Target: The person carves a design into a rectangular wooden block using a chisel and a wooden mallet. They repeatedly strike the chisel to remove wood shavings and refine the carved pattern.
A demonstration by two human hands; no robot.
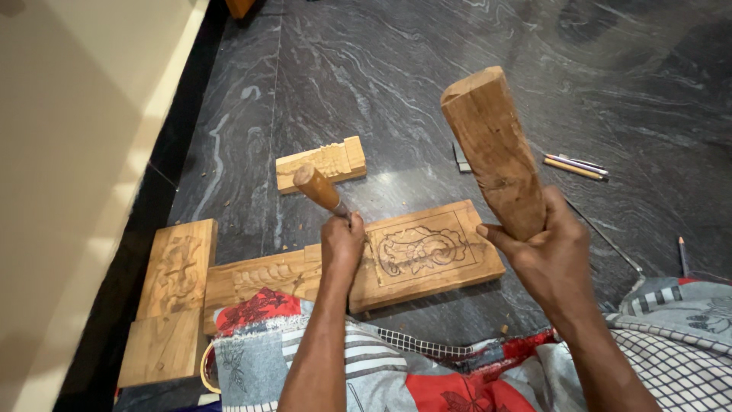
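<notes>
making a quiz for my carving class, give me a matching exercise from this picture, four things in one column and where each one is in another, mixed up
Things:
1. wooden mallet
2. chisel
3. carved panel
4. pencils

Places:
A. lying on the dark stone floor, right of the mallet
B. gripped in the left hand, handle tilted up
C. raised in the right hand
D. flat on the floor under the chisel's tip

Pairs: 1-C, 2-B, 3-D, 4-A

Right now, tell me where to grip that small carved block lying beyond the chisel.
Grip the small carved block across its long plain edges, coming from above. It lies flat on the stone floor, carved face up and clear all round, so the sides are free.
</notes>
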